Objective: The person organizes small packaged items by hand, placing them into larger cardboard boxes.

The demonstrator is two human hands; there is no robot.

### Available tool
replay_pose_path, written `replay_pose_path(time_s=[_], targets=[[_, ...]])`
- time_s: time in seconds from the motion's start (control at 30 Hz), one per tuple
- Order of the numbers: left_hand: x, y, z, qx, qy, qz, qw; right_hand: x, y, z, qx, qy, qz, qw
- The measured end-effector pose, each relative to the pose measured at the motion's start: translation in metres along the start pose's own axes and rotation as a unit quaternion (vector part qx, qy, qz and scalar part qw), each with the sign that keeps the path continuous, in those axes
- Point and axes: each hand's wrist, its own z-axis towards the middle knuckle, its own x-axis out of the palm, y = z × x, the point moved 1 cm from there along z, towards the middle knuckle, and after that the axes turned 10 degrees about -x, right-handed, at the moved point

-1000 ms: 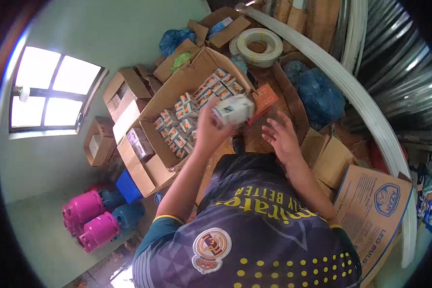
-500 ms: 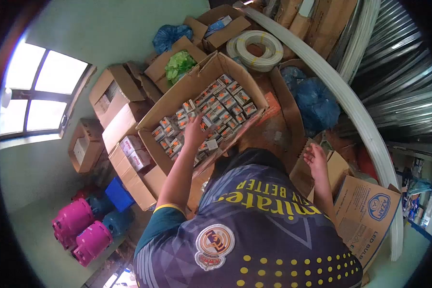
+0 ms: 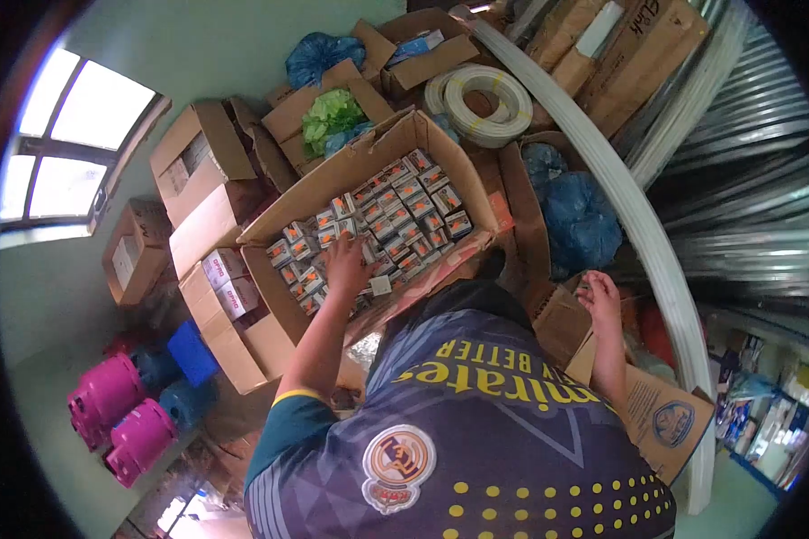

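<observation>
My left hand (image 3: 347,262) reaches into a large open cardboard box (image 3: 279,210), its fingers spread over the rows of small boxes (image 3: 406,208) with orange marks. It touches the small boxes and grips none that I can see. A small pale box (image 3: 380,285) lies tilted on top, just right of that hand. My right hand (image 3: 600,296) hangs in the air at the right, fingers loosely curled and slightly apart, with nothing visible in them. Near it is an open carton (image 3: 564,325).
Left of the large box stands a carton (image 3: 262,349) with white and pink packs. Behind are a coil of white tubing (image 3: 485,103) and bags. Long white trunking (image 3: 643,193) curves down the right side. Pink gas cylinders (image 3: 108,402) stand at lower left.
My left hand has lowered onto the small boxes and moved slightly left. My right hand stays raised at the side, its fingers still curled. The view has shifted slightly.
</observation>
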Motion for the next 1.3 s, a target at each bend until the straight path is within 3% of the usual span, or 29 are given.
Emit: replay_pose_path(time_s=[0.1,0.17,0.27,0.3,0.33,0.37,0.4,0.43,0.53,0.63,0.73,0.77,0.8,0.87,0.9,1.0,1.2,1.3], targets=[[-0.019,0.016,-0.008,-0.051,-0.029,-0.062,0.996,-0.015,0.019,0.048,0.0,0.015,-0.008,1.0],[-0.047,0.024,-0.018,-0.092,-0.11,-0.011,0.99,-0.013,0.041,0.081,0.002,0.041,-0.043,0.998],[-0.097,0.027,-0.041,-0.23,-0.267,0.01,0.936,-0.004,0.063,0.145,-0.036,0.103,-0.086,0.99],[-0.105,0.019,-0.053,-0.298,-0.334,0.039,0.894,0.008,0.071,0.164,-0.058,0.122,-0.113,0.984],[-0.09,0.045,-0.069,-0.388,-0.33,0.095,0.855,0.026,0.08,0.182,-0.077,0.162,-0.153,0.972],[-0.095,0.039,-0.081,-0.546,-0.234,0.029,0.804,0.047,0.088,0.196,-0.095,0.2,-0.192,0.956],[-0.03,0.108,-0.112,-0.528,-0.286,-0.047,0.798,0.071,0.096,0.205,-0.138,0.263,-0.216,0.93],[-0.029,0.104,-0.124,-0.635,-0.173,-0.124,0.743,0.098,0.104,0.21,-0.18,0.324,-0.24,0.897],[-0.029,0.104,-0.147,-0.57,-0.163,-0.121,0.796,0.176,0.128,0.195,-0.224,0.444,-0.297,0.815],[0.014,0.2,-0.17,-0.537,-0.089,-0.264,0.796,0.242,0.115,0.173,-0.263,0.486,-0.303,0.777],[0.012,0.242,-0.172,-0.525,-0.009,-0.147,0.839,0.282,0.114,0.152,-0.254,0.452,-0.384,0.764],[-0.022,0.199,-0.158,-0.475,0.004,-0.167,0.864,0.291,0.116,0.155,-0.254,0.443,-0.416,0.753],[-0.028,0.196,-0.151,-0.496,0.041,-0.231,0.836,0.303,0.119,0.165,-0.255,0.429,-0.441,0.746],[-0.03,0.196,-0.145,-0.474,0.038,-0.08,0.876,0.313,0.115,0.173,-0.235,0.406,-0.49,0.735],[-0.078,0.122,-0.126,-0.445,0.002,-0.049,0.894,0.314,0.124,0.181,-0.28,0.461,-0.499,0.678],[-0.091,0.097,-0.121,-0.426,-0.042,0.025,0.903,0.323,0.137,0.198,-0.271,0.472,-0.541,0.641],[-0.093,0.035,-0.124,-0.488,-0.071,0.014,0.87,0.313,0.175,0.244,-0.342,0.484,-0.496,0.635],[-0.102,0.019,-0.116,-0.461,-0.052,-0.042,0.885,0.301,0.222,0.254,-0.358,0.47,-0.479,0.649]])
